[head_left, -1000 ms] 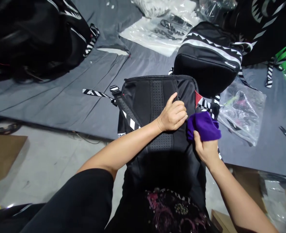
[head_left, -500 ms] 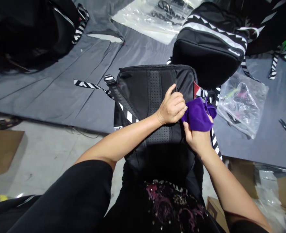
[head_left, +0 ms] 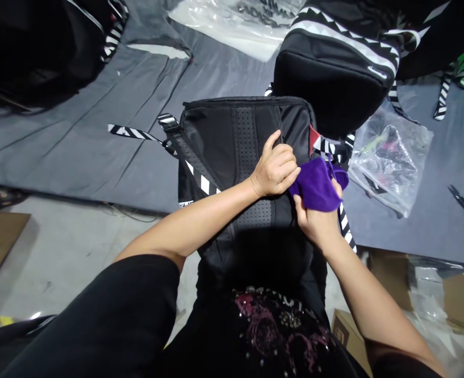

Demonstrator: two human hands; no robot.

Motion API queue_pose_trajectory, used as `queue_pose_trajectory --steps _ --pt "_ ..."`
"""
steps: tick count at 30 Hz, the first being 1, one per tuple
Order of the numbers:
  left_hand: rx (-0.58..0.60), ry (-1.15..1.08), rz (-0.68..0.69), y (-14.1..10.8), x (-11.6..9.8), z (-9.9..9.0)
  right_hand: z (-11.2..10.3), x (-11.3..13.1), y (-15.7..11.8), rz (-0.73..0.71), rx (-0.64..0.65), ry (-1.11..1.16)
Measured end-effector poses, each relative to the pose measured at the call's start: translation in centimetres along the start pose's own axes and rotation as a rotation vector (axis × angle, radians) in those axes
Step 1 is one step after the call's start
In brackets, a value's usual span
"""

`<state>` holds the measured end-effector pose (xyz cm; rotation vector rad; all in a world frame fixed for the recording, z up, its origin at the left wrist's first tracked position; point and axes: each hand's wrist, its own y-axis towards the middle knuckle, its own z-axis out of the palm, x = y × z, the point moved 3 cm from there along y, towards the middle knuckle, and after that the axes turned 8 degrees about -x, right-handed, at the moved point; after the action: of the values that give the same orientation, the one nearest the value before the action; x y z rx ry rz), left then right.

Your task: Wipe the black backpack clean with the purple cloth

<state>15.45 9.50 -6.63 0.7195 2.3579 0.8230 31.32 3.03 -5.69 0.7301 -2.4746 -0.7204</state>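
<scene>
A black backpack (head_left: 212, 126) lies back panel up at the table's front edge, against my body, its striped straps spread to both sides. My left hand (head_left: 275, 167) rests on its right half, fingers curled round a fold of the black fabric, thumb pointing up. Just to the right, my right hand (head_left: 319, 218) is closed on a purple cloth (head_left: 316, 184), which covers most of the fingers. The cloth's left edge meets the fingertips of my left hand.
Behind stands another black backpack (head_left: 322, 79) with a white zigzag band. A clear plastic bag (head_left: 393, 157) and small black snips (head_left: 462, 199) lie on the grey-covered table (head_left: 74, 152) at right. Dark bags fill the upper left. Cardboard (head_left: 389, 275) is below the table.
The whole view has shifted slightly, so the things appear a little further left and higher. Both hands keep their hold in nearly the same place on the backpack and cloth.
</scene>
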Motion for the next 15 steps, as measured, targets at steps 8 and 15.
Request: queue_pose_trajectory --steps 8,15 --pt "0.019 -0.072 -0.039 -0.2 0.2 0.2 -0.1 -0.5 0.4 -0.03 -0.002 -0.086" --pt "-0.053 -0.092 -0.049 -0.3 0.5 0.1 0.5 -3.8 2.5 0.171 -0.002 0.058"
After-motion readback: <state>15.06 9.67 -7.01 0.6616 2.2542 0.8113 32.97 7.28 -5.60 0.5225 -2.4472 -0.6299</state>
